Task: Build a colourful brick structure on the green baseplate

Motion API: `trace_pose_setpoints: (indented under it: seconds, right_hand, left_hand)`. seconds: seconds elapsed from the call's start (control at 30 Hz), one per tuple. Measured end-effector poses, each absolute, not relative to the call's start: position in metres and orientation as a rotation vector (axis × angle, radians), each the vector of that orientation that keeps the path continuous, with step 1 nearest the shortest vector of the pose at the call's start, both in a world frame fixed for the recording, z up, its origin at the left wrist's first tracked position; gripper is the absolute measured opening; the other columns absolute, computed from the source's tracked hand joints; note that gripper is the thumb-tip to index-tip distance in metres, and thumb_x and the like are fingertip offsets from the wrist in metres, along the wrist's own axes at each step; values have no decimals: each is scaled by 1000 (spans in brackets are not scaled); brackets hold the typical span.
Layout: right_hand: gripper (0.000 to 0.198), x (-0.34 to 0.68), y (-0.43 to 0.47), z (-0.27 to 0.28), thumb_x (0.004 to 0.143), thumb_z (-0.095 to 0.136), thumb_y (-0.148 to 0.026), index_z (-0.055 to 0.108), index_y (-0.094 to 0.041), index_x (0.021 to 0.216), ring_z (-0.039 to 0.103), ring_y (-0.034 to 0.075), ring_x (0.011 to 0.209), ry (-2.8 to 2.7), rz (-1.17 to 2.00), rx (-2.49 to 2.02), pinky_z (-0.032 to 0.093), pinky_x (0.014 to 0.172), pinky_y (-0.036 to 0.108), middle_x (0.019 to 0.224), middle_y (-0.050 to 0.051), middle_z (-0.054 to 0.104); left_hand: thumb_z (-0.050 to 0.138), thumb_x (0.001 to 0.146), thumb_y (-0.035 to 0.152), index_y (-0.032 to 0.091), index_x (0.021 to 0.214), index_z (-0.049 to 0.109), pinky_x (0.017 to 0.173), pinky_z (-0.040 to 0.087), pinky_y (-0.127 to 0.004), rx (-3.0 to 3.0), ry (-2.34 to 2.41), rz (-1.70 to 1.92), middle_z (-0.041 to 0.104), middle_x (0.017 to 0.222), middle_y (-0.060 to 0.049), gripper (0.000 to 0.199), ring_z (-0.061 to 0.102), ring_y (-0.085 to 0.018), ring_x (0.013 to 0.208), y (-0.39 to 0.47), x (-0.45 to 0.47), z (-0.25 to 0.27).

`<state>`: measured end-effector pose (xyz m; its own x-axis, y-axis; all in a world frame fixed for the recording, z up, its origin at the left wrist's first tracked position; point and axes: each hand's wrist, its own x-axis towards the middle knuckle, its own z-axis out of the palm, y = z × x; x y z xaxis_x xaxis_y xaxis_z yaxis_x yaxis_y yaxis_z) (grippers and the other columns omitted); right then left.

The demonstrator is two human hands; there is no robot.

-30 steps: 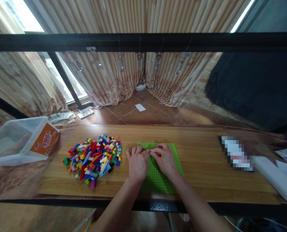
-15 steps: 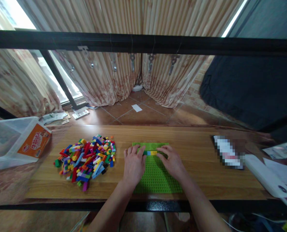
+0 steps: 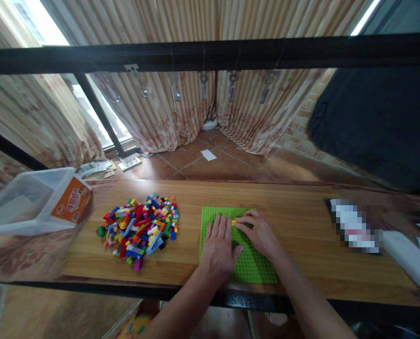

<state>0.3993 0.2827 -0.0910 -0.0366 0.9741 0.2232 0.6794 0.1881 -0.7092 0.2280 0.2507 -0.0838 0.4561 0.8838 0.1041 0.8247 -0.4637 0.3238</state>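
Note:
A green studded baseplate lies in front of me on the wooden table. Across its far half runs a row of bricks, mostly covered by my left hand. That hand is laid flat over the row, fingers stretched and thumb apart. At the row's right end a yellow brick shows between my hands. My right hand pinches this brick with thumb and index finger. Left of the plate is a heap of mixed coloured bricks.
A clear plastic bin with an orange label stands at the table's left. Toward the right lie a blurred, phone-like object and a white power strip. A dark metal bar with hanging hooks crosses beyond the table.
My left hand has moved right from the row's left end and flattened over the bricks, hiding the green and blue ones. My right hand stays at the right end. The view has shifted slightly left.

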Motion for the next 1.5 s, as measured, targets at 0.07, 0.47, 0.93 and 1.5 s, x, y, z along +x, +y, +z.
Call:
trace_pose_setpoints:
  seconds: [0.07, 0.47, 0.93, 1.5]
  right_hand:
    - [21, 400, 283, -93, 84, 63, -40, 77, -25, 87, 59, 22, 89, -1766, 549, -1560, 46, 86, 40, 90, 6, 61]
    - [37, 411, 282, -108, 87, 51, -53, 74, -25, 96, 58, 25, 98, -1889, 362, -1609, 47, 91, 44, 101, 8, 62]
    - [50, 425, 288, -115, 80, 47, -65, 71, -26, 100, 61, 29, 101, -1829, 338, -1712, 53, 75, 41, 110, 9, 65]
    - [48, 395, 271, -93, 81, 44, -67, 69, -27, 91, 64, 30, 99, -1748, 350, -1650, 50, 87, 49, 104, 7, 67]
  left_hand:
    - [44, 91, 48, 8, 149, 31, 116, 28, -51, 2453, 1459, 384, 29, 156, -16, 71, 22, -32, 146, 251, 227, -85]
    - [52, 87, 47, 8, 149, 27, 120, 23, -49, 2331, 1371, 562, 26, 158, -17, 78, 14, -32, 148, 251, 229, -87]
    - [55, 86, 35, 19, 140, 42, 111, 33, -54, 2179, 1564, 948, 44, 147, -13, 58, 38, -31, 136, 281, 199, -48]
    - [49, 81, 16, 21, 104, 71, 84, 39, -45, 1660, 2674, 405, 72, 96, -13, 32, 56, -32, 102, 302, 46, -23]
